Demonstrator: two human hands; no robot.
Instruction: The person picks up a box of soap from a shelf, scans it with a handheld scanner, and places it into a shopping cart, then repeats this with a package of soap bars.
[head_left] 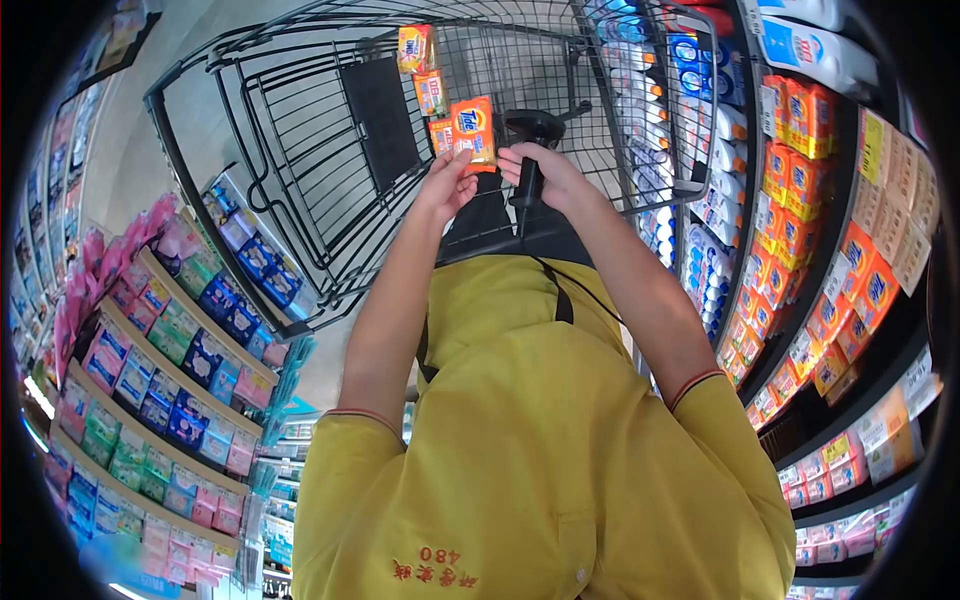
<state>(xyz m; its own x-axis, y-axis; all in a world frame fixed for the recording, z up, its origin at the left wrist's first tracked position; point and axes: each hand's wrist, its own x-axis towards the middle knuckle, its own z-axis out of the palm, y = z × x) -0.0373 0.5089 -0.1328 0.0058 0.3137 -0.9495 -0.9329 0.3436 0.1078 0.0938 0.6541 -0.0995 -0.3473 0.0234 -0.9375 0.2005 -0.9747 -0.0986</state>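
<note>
The orange Tide packet [472,122] sits at one o'clock from the left hand [450,186], which pinches its lower edge. It lies at ten o'clock from the right hand [545,172], half-curled just beside it; whether that one grips, I cannot tell.

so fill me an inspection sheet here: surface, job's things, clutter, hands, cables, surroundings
surface: black shopping cart, wire-sided
job's things: orange Tide pack, held up; more orange-and-yellow packs beyond it
clutter: black handled device by the right hand
hands: left hand grips the Tide pack's lower edge; right at its side, contact unclear
cables: thin black cord across the yellow shirt
surroundings: shelved Tide packs right, packaged goods left
</note>
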